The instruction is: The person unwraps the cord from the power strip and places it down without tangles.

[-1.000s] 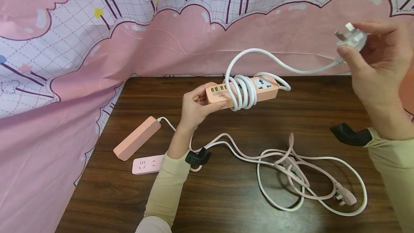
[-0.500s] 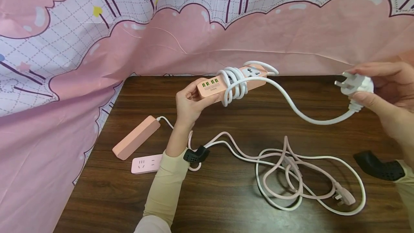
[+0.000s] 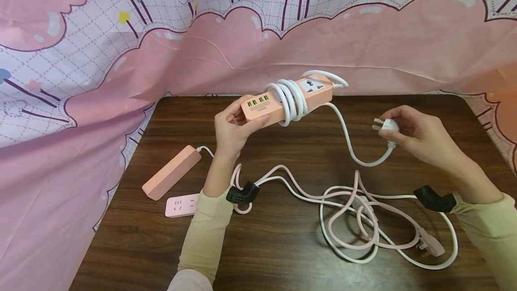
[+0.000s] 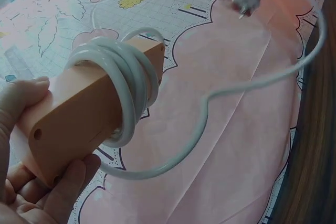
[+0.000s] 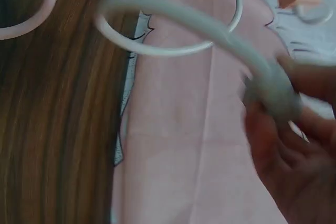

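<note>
My left hand (image 3: 232, 129) grips one end of an orange-pink power strip (image 3: 266, 110), held up above the table with its USB ports facing me. Several turns of its white cord (image 3: 291, 101) wrap round the strip's middle, and the left wrist view shows the coil (image 4: 118, 85) up close. From the coil a free length of cord droops and rises to the white plug (image 3: 390, 125). My right hand (image 3: 422, 136) pinches that plug, prongs pointing left. In the right wrist view the plug (image 5: 275, 90) is blurred between fingers and thumb.
A second orange-pink power strip (image 3: 171, 172) and a pale pink one (image 3: 181, 205) lie at the table's left. Their cords tangle at the front right, with a pink plug (image 3: 431, 244) there. A patterned pink cloth (image 3: 323, 75) hangs behind the table (image 3: 282, 255).
My right hand, with the plug, has dropped from high on the right and then come in leftward. The left hand and wrapped strip have shifted slightly left, the strip tilting more.
</note>
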### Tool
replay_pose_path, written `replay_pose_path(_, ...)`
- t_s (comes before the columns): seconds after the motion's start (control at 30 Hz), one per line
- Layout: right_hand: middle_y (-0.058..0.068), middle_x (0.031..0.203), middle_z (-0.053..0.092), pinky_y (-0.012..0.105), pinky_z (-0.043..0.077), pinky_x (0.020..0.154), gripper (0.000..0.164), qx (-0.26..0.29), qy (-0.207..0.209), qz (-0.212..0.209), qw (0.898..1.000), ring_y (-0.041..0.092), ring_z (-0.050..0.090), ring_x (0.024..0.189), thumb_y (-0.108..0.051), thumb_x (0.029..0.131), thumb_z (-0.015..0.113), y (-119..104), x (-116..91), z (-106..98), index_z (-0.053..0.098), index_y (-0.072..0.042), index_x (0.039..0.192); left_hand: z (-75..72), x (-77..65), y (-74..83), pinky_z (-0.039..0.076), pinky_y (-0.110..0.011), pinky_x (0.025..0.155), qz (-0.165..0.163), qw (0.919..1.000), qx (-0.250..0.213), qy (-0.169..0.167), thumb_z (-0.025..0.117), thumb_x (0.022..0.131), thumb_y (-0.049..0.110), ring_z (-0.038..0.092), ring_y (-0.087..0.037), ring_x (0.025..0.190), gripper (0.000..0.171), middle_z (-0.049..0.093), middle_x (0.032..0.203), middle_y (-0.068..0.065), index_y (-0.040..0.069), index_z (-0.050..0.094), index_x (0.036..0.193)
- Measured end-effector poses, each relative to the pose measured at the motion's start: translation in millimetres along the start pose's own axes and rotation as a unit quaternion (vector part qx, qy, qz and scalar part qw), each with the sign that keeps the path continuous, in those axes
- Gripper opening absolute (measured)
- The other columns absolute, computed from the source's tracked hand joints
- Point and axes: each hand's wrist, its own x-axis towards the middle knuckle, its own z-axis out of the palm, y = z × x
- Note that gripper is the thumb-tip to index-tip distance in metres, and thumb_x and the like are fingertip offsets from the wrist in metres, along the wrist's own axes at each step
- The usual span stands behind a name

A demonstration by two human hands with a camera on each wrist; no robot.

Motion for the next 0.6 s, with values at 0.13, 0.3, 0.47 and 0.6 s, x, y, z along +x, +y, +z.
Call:
replay_pose_path(0.13, -0.024, 0.079, 0.055, 0.006, 0.041, 0.052, 0.021, 0.061, 0.114, 0.084, 0.988, -0.012, 0.053, 0.063, 0.003, 0.079, 0.070, 8, 22, 2, 0.062, -0.006, 0.097, 0.2, -2.4, -0.1, 0.049, -0.020, 0.061, -0.012, 0.9998, 0.001, -0.014, 0.071, 0.066, -0.017, 0.061, -0.008, 0.074, 0.045, 0.067, 0.088, 0.005, -0.018, 0.057, 0.108)
replay_pose_path(0.3, -0.001, 0.088, 0.058, 0.010, 0.045, 0.054, 0.024, 0.302, 0.278, 0.122, 0.903, 0.004, 0.058, 0.067, 0.010, 0.078, 0.065, 4, 53, -4, 0.064, -0.010, 0.092, 2.4, -5.5, -1.6, 0.049, -0.020, 0.062, -0.033, 0.9987, 0.004, -0.040, 0.072, 0.064, -0.017, 0.061, -0.008, 0.073, 0.045, 0.066, 0.087, 0.004, -0.017, 0.058, 0.107)
replay_pose_path(0.47, 0.013, 0.098, 0.054, 0.021, 0.047, 0.068, 0.022, 0.418, 0.387, 0.032, 0.821, 0.017, 0.057, 0.078, 0.014, 0.080, 0.061, -18, 71, -24, 0.060, 0.002, 0.098, 4.0, -6.3, -4.6, 0.050, -0.020, 0.062, -0.028, 0.9973, 0.010, -0.066, 0.073, 0.063, -0.017, 0.061, -0.009, 0.073, 0.046, 0.066, 0.091, -0.014, -0.017, 0.059, 0.107)
replay_pose_path(0.6, 0.014, 0.112, 0.051, 0.025, 0.044, 0.085, 0.024, 0.428, 0.396, 0.015, 0.812, 0.021, 0.054, 0.100, 0.009, 0.086, 0.058, -41, 66, -44, 0.056, 0.001, 0.108, 2.7, -5.6, -7.8, 0.050, -0.020, 0.062, -0.025, 0.9971, 0.021, -0.069, 0.074, 0.064, -0.016, 0.060, -0.009, 0.073, 0.045, 0.065, 0.093, -0.022, -0.016, 0.060, 0.106)
